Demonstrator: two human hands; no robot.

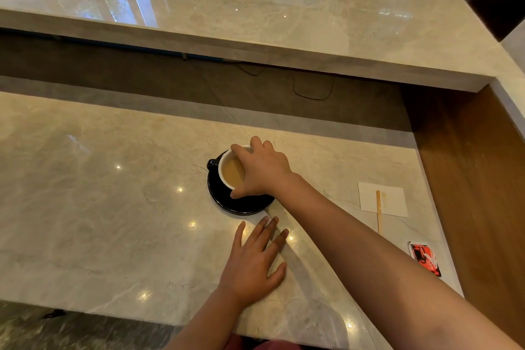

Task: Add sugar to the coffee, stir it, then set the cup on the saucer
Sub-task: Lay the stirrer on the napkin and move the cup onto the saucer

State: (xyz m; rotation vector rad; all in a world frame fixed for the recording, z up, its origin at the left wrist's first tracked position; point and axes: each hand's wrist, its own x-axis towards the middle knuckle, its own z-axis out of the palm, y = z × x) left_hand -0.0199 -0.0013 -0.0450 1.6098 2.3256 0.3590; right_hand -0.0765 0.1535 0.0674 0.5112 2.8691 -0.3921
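A black cup with a white inside holds light brown coffee and sits on a black saucer, handle pointing left. My right hand grips the cup from above, fingers spread over its rim, and hides the cup's right side. My left hand lies flat on the marble counter just in front of the saucer, fingers apart, holding nothing. A wooden stirrer rests on a white napkin to the right. A red sugar packet lies near the counter's right edge.
The marble counter stretches left and toward me. A higher marble ledge runs across the back, with a dark gap and a thin cable below it. A wooden panel borders the right side.
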